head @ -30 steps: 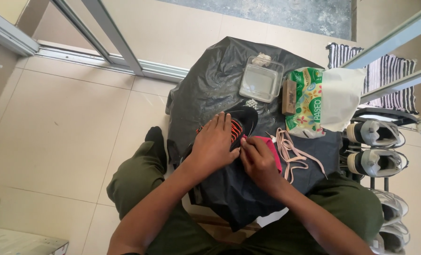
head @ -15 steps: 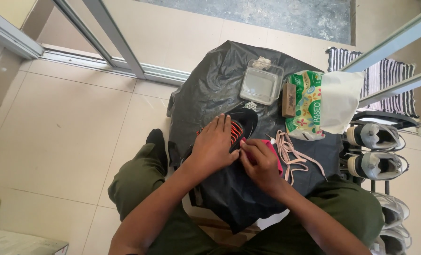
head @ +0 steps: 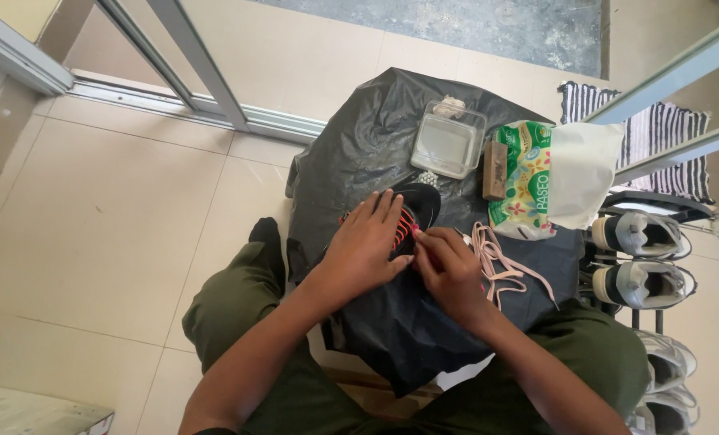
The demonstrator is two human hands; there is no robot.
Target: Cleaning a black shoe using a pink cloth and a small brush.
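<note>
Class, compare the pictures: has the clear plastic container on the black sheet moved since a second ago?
No. The clear plastic container sits just left of the green tissue pack, as before.

Black shoe (head: 418, 211) with red lacing, pale pink laces (head: 500, 262), black plastic sheet (head: 359, 153), black-and-white striped mat (head: 674, 145)

A black plastic sheet (head: 359, 153) covered a low stand on the tiled floor (head: 118, 217). On it lay a clear plastic tub (head: 448, 145), small brown brush (head: 495, 171), green tissue pack (head: 529, 181), pink laces (head: 500, 266) & a black shoe (head: 420, 205).
</note>
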